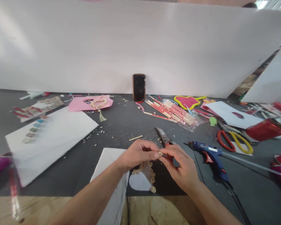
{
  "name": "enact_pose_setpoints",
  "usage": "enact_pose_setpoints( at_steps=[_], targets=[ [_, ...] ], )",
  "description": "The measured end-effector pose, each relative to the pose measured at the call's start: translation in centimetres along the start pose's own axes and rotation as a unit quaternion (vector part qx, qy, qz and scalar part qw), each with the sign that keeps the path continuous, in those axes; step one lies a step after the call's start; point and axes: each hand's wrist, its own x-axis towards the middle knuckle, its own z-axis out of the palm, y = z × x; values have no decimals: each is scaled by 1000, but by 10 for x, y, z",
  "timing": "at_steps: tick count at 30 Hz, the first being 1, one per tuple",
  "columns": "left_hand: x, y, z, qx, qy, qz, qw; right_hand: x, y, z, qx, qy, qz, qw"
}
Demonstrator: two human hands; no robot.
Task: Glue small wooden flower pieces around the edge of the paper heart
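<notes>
My left hand (pixel 140 153) and my right hand (pixel 181 167) meet over the front of the black table. Between their fingertips they pinch a small cluster of pale beige bits (pixel 160 153), too small to make out clearly. Just below lies a white card cutout (pixel 139 182) with a rim of similar beige clusters (pixel 153 178); the hands hide its upper part. Pruning shears (pixel 163 136) rest right behind the fingers, their handles partly covered by my right hand. A short wooden stick (pixel 135 137) lies behind my left hand.
A blue glue gun (pixel 210 153) with its cable lies at right, near red-and-yellow scissors (pixel 234 141) and a red can (pixel 268 128). A phone (pixel 139 87) leans on the white board. Sticks (pixel 173 112), pink paper (pixel 76 104) and white sheets (pixel 53 140) are spread behind.
</notes>
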Motion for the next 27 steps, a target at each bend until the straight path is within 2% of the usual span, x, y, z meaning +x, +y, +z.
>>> enact_pose_setpoints(
  at_steps=[5, 9, 16, 21, 24, 27],
  targets=[
    [1, 1, -1, 5, 9, -3, 1000, 3, 0, -2, -11, 2, -14, 1000],
    [3, -1, -2, -8, 36, 29, 999, 5, -2, -7, -36, 23, 14, 999],
    [8, 1, -8, -114, 126, 128, 977, 3, 8, -15, -67, 125, 82, 986],
    [12, 5, -15, -196, 211, 146, 946, 12, 1, -28, -62, 191, 176, 964],
    [13, 6, -17, -222, 216, 152, 939, 16, -16, -38, -59, 170, 192, 965],
    [13, 7, -16, -230, 215, 156, 936, 10, -38, -43, -105, 123, 168, 973]
  ],
)
